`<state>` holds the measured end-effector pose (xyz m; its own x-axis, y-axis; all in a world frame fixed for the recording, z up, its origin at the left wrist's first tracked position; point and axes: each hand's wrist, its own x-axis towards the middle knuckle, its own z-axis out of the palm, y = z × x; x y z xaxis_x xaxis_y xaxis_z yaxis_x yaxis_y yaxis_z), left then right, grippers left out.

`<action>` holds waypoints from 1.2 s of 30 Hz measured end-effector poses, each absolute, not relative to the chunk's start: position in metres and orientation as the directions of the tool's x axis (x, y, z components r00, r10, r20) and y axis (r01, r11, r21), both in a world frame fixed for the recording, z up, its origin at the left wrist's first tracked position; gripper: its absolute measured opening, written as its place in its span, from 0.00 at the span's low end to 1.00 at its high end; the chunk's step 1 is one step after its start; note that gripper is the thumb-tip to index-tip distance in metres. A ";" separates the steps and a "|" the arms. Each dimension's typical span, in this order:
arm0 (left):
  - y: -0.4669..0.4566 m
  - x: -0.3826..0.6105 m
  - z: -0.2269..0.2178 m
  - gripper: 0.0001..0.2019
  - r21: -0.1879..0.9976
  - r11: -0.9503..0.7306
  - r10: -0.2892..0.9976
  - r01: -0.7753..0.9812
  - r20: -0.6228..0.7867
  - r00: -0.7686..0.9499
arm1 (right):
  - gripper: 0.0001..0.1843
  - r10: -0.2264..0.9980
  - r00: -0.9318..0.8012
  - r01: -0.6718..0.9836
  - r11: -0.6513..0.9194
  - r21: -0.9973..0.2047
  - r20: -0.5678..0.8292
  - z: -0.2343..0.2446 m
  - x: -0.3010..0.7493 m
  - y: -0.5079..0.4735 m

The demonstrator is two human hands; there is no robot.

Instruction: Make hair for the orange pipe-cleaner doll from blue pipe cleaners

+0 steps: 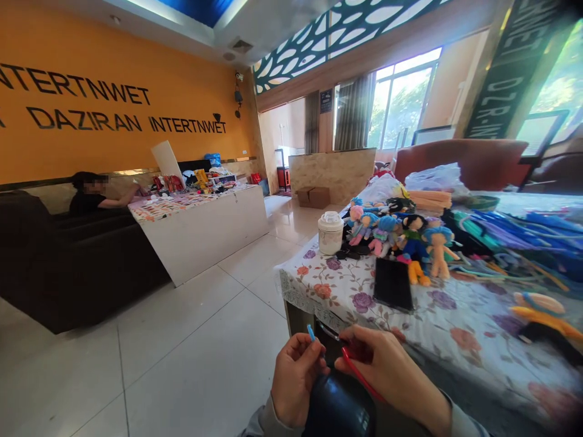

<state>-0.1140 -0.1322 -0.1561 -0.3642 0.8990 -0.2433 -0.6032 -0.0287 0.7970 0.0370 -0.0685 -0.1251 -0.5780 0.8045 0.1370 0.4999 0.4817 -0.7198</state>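
Note:
My left hand (298,376) pinches a small light-blue piece (311,332) between thumb and fingers; its tip sticks up, and the rest is hidden. Close beside it, my right hand (387,367) is wrapped round a red-handled tool (359,373). The fingers cover much of this tool, so I cannot tell if it is scissors or pliers. Both hands are over my lap, in front of the table edge. On the flowered tablecloth (332,291) lie a black phone (393,284) and several small fuzzy dolls (439,252).
A white lidded jar (330,233) stands near the table's left corner. Bundles of blue and green fuzzy stems (523,233) lie at right, near a lone doll (544,309). Across the tiled floor, a person (91,194) sits at a cluttered white table (214,224). A cardboard box (313,196) rests beyond.

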 end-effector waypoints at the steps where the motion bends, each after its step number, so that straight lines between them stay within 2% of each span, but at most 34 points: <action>1: -0.132 -0.114 -0.156 0.16 0.799 -0.024 0.902 -0.601 -0.242 -0.358 | 0.08 0.799 -0.582 0.496 0.494 -0.714 0.149 -0.125 0.038 -0.070; 7: -0.133 -0.115 -0.155 0.15 0.813 0.004 0.914 -0.582 -0.239 -0.328 | 0.13 0.785 -0.581 0.497 0.553 -0.669 0.216 -0.121 0.045 -0.075; 12: -0.133 -0.115 -0.153 0.14 0.817 0.031 0.920 -0.576 -0.248 -0.302 | 0.09 0.795 -0.568 0.531 0.553 -0.642 0.214 -0.118 0.043 -0.079; 22: -0.133 -0.114 -0.154 0.11 0.829 0.027 0.960 -0.558 -0.178 -0.217 | 0.08 0.800 -0.541 0.534 0.566 -0.628 0.260 -0.119 0.040 -0.083; 31: -0.134 -0.113 -0.152 0.12 0.829 0.033 0.959 -0.558 -0.184 -0.217 | 0.03 0.770 -0.578 0.503 0.596 -0.626 0.269 -0.127 0.037 -0.077; 36: -0.134 -0.113 -0.151 0.13 0.822 0.028 0.958 -0.569 -0.184 -0.219 | 0.06 0.791 -0.553 0.522 0.575 -0.631 0.263 -0.122 0.037 -0.078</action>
